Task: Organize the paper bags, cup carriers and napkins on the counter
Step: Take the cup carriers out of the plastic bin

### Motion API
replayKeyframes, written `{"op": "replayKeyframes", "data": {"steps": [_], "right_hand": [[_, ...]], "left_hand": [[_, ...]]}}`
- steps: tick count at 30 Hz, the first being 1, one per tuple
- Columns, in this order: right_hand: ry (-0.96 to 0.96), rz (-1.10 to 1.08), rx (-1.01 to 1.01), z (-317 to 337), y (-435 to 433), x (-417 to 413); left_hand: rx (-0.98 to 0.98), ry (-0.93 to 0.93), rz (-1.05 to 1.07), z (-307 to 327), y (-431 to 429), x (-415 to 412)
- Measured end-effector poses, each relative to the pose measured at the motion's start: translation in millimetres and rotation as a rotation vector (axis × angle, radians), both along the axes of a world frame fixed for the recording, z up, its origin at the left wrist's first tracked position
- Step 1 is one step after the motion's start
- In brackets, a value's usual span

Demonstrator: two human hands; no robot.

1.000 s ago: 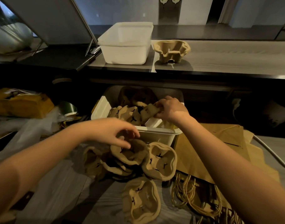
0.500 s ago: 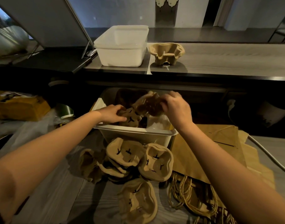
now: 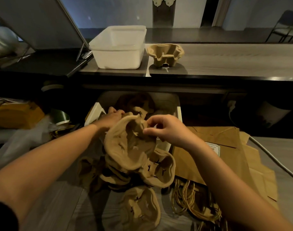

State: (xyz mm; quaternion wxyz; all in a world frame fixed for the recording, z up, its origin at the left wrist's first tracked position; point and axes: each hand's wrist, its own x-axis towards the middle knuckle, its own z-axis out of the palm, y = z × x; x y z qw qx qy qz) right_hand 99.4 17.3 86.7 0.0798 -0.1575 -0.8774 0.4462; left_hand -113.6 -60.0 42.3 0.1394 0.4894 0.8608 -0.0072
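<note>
A stack of brown pulp cup carriers [image 3: 125, 144] hangs tilted above the near white bin [image 3: 177, 112]. My left hand [image 3: 111, 118] grips its far left edge, and my right hand [image 3: 164, 129] pinches its right rim between thumb and fingers. More cup carriers lie loose on the grey counter below: one [image 3: 159, 170] under the lifted stack, another [image 3: 140, 209] nearest me. Brown paper bags [image 3: 225, 155] lie flat at the right, their twisted handles [image 3: 189, 199] toward me. One carrier [image 3: 165, 55] stands upright on the raised shelf. No napkins can be made out.
An empty white tub [image 3: 119, 49] sits on the raised shelf [image 3: 234, 64] beside the upright carrier. A slanted panel [image 3: 42, 22] leans at the far left. Yellow packets [image 3: 14, 114] and clear plastic wrap [image 3: 22, 140] clutter the left. A white cable [image 3: 275, 160] crosses the right.
My left hand left the loose carriers and went into the bin. Both hands then lifted a stack of carriers out of the bin toward me.
</note>
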Motion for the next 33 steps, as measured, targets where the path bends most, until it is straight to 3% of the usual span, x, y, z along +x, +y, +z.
{"op": "replayKeyframes", "data": {"steps": [4,10,13,18,21,23,28,33], "right_hand": [[-0.134,0.088,0.061,-7,-2,6],[-0.289,0.088,0.135,-23,-5,22],[-0.338,-0.019,0.459,-37,-4,23],[-0.201,-0.166,0.755,-61,-4,29],[0.003,-0.271,0.829,-82,-13,32],[0.105,-0.34,0.845,-93,-18,34],[0.143,-0.356,0.827,-112,-21,40],[0.254,-0.356,0.746,-112,-25,39]], "left_hand": [[-0.01,-0.087,0.121,-11,5,-10],[0.01,-0.19,0.076,-21,7,-19],[0.053,-0.096,0.071,-19,4,-19],[0.216,-0.122,0.062,6,-1,-21],[0.318,-0.219,0.177,31,-10,-27],[0.352,-0.332,0.244,47,-23,-31],[0.321,-0.722,0.228,80,-65,-15],[0.162,-0.771,0.101,79,-92,-12]]}}
